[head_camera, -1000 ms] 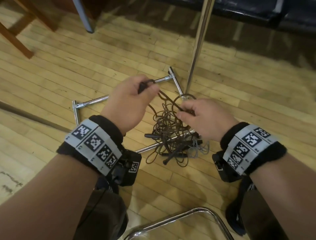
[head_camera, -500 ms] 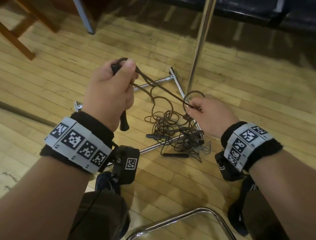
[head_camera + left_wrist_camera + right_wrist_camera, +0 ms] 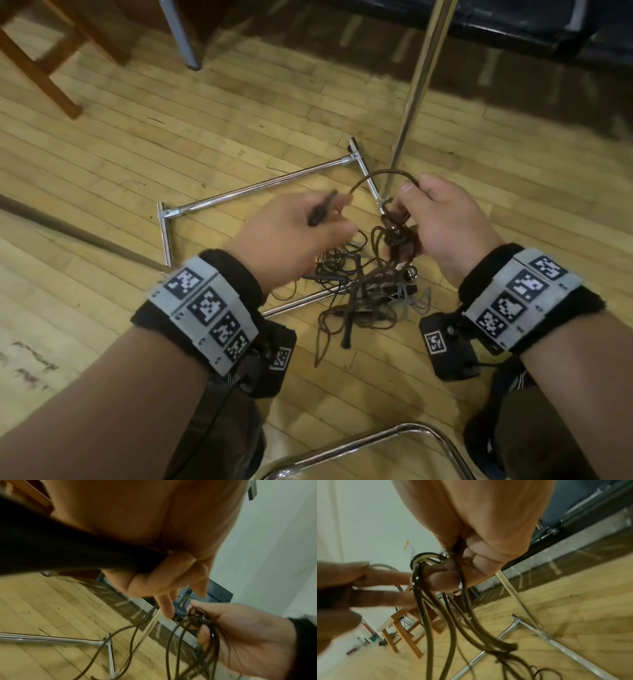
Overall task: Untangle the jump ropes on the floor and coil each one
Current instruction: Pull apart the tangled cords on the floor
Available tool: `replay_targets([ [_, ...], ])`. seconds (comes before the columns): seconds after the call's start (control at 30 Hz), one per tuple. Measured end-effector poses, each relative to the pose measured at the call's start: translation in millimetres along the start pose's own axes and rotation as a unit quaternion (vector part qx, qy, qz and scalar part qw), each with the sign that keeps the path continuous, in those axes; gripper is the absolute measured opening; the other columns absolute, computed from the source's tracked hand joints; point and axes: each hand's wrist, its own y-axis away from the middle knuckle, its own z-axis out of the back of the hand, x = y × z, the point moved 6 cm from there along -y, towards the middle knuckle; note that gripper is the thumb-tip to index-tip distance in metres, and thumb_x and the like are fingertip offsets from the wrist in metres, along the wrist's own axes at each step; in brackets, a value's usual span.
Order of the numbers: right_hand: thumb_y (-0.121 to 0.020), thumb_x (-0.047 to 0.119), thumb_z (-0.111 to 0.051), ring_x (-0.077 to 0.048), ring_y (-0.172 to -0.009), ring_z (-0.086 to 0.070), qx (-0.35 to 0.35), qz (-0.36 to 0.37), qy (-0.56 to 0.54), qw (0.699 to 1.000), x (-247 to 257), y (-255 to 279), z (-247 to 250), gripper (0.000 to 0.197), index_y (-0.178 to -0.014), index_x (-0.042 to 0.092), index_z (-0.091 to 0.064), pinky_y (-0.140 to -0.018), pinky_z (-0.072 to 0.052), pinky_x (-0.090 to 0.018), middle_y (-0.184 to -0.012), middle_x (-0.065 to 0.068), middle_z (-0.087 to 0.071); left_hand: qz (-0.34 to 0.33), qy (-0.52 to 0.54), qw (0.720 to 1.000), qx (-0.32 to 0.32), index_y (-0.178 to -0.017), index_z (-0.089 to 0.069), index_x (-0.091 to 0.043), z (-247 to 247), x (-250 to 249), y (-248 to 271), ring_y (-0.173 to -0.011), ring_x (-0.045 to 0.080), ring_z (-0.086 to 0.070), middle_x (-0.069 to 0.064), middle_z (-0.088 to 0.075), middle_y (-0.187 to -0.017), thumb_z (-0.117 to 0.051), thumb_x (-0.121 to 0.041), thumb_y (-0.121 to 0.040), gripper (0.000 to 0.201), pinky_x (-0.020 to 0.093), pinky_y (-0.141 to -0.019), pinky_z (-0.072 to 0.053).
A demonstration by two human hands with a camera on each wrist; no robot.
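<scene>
Thin dark-brown jump ropes lie in a tangle (image 3: pixel 359 291) on the wooden floor, with black handles sticking out of it. My left hand (image 3: pixel 308 229) grips one black handle (image 3: pixel 320 212) in its palm; in the left wrist view the handle (image 3: pixel 68 550) crosses the palm and one finger points toward the right hand. My right hand (image 3: pixel 424 219) holds a small bunch of rope loops (image 3: pixel 397 236), seen close up as the loops (image 3: pixel 426 561) over its curled fingers. A rope arc (image 3: pixel 383 174) bridges the two hands. Strands hang from the loops to the tangle.
A chrome floor frame (image 3: pixel 260 186) lies under and around the tangle, with an upright chrome pole (image 3: pixel 416 89) rising behind the hands. Wooden chair legs (image 3: pixel 41 72) stand at the far left, a dark bench (image 3: pixel 513 27) at the back, a chrome tube (image 3: pixel 376 442) near my knees.
My left hand, raised up and left with the rope pulled taut, has come back down beside the right hand. The rope between them now bows in a slack arc.
</scene>
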Motion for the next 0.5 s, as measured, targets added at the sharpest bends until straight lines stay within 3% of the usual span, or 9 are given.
replay_targets([
  [0.07, -0.105, 0.036, -0.052, -0.031, -0.06, -0.074, 0.015, -0.011, -0.058, 0.998, 0, 2, -6, 0.029, -0.093, 0.011, -0.063, -0.056, -0.059, -0.047, -0.093, -0.01, -0.069, -0.003, -0.087, 0.993, 0.082, -0.139, -0.059, -0.042, -21, -1, 1, -0.057, -0.015, -0.059, -0.021, -0.072, -0.11, -0.076, -0.047, -0.091, 0.051, 0.004, -0.046, -0.04],
  [0.17, -0.106, 0.032, -0.051, -0.028, -0.06, -0.071, 0.048, -0.028, -0.138, 0.989, 2, 4, -11, 0.026, -0.094, 0.014, -0.066, -0.07, -0.05, -0.057, -0.085, -0.006, -0.068, -0.011, -0.167, 0.976, 0.136, -0.126, -0.064, -0.035, -39, -3, 0, -0.06, -0.016, -0.057, -0.017, -0.071, -0.1, -0.077, -0.048, -0.09, 0.04, 0.007, -0.049, -0.039],
  [0.23, -0.107, 0.029, -0.05, -0.027, -0.06, -0.069, 0.069, -0.033, -0.175, 0.982, 5, 5, -11, 0.025, -0.095, 0.014, -0.066, -0.073, -0.045, -0.057, -0.076, -0.004, -0.069, -0.007, -0.184, 0.974, 0.134, -0.109, -0.065, -0.035, -41, -4, -3, -0.059, -0.006, -0.058, -0.013, -0.07, -0.092, -0.075, -0.047, -0.092, 0.023, 0.014, -0.053, -0.04],
  [0.33, -0.108, 0.025, -0.049, -0.019, -0.062, -0.069, 0.06, -0.029, -0.207, 0.976, 9, 5, -5, 0.024, -0.096, 0.01, -0.064, -0.061, -0.054, -0.041, -0.087, -0.01, -0.064, -0.02, -0.183, 0.976, 0.114, -0.091, -0.062, -0.038, -38, -6, -6, -0.057, -0.006, -0.057, -0.012, -0.063, -0.078, -0.07, -0.041, -0.098, 0.01, 0.018, -0.055, -0.038],
  [0.4, -0.108, 0.022, -0.05, -0.012, -0.06, -0.066, 0.042, -0.027, -0.199, 0.979, 9, 3, 2, 0.023, -0.1, 0.007, -0.064, -0.051, -0.055, -0.034, -0.096, -0.014, -0.058, -0.02, -0.168, 0.982, 0.09, -0.09, -0.065, -0.037, -32, -6, -10, -0.057, -0.011, -0.056, -0.012, -0.064, -0.077, -0.066, -0.039, -0.1, 0.01, 0.019, -0.056, -0.04],
  [0.5, -0.103, 0.024, -0.059, -0.012, -0.058, -0.064, 0.057, -0.034, -0.143, 0.987, 4, 3, 9, 0.021, -0.11, 0.005, -0.064, -0.053, -0.054, -0.036, -0.098, -0.013, -0.057, -0.011, -0.156, 0.986, 0.051, -0.091, -0.067, -0.035, -26, -3, -14, -0.053, -0.008, -0.057, -0.01, -0.065, -0.073, -0.063, -0.04, -0.101, 0.013, 0.013, -0.05, -0.039],
])
